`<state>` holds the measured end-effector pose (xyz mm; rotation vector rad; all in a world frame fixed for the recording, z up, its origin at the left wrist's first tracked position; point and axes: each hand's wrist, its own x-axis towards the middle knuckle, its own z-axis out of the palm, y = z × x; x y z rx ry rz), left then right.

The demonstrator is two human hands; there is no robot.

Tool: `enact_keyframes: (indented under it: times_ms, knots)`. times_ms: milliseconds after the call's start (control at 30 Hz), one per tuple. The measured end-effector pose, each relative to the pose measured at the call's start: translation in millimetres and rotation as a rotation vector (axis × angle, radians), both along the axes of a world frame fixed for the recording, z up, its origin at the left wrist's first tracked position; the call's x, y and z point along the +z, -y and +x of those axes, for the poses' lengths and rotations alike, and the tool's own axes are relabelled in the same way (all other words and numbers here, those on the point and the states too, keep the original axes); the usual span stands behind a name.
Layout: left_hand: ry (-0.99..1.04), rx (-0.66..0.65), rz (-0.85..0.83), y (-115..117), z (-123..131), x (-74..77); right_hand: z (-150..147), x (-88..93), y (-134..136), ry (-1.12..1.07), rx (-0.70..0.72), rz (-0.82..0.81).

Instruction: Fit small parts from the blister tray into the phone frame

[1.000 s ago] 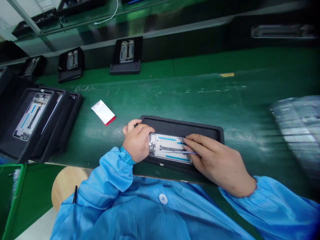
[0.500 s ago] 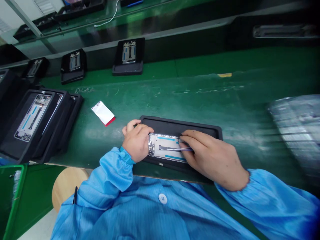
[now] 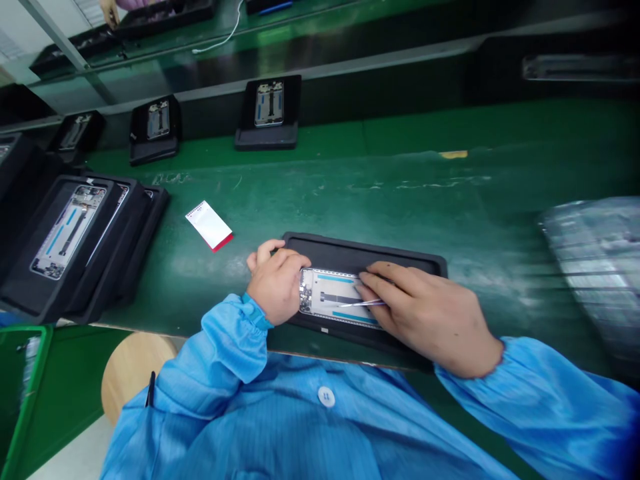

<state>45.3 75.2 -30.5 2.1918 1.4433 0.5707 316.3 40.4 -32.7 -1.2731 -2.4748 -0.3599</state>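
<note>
Along the green tabletop (image 3: 350,200), work is proceeding at the near edge. Stacked black trays (image 3: 150,223) are sitting left, smaller black trays (image 3: 265,139) are standing far, and a blurred clear plastic bundle (image 3: 595,267) is lying right. A white card with a red edge (image 3: 210,225) is lying left of centre. Directly ahead, a black tray (image 3: 360,250) is carrying a phone frame (image 3: 330,298) with cyan strips, lying flat. The left hand (image 3: 275,283) is clasping the frame's left end, its grip closed around that end. The right hand (image 3: 430,317) is pinching slim tweezers (image 3: 365,303) in a narrow grip, their tips over the frame's right half. Tweezer work on the frame appears to be in hand; the next move calls for steady, precise placing of the tips.
</note>
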Motion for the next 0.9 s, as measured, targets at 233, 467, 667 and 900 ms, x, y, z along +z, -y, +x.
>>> enact_keyframes:
  times_ms: [233,467,667,900]
  knots:
    - [0.013,-0.003,-0.005,-0.7,-0.4,-0.3,2.4,-1.9,4.6,0.022,0.005,-0.044]
    - [0.010,-0.006,-0.001,-0.3,-0.8,-1.3,-11.2,6.7,7.1,0.070,-0.054,-0.111]
    - [0.028,-0.020,0.001,-0.7,-2.0,-1.8,15.0,20.3,0.1,-0.142,0.027,-0.296]
    - [-0.013,-0.046,-0.017,-0.5,-3.4,2.3,33.6,43.1,-7.1,-0.707,-0.191,-0.366]
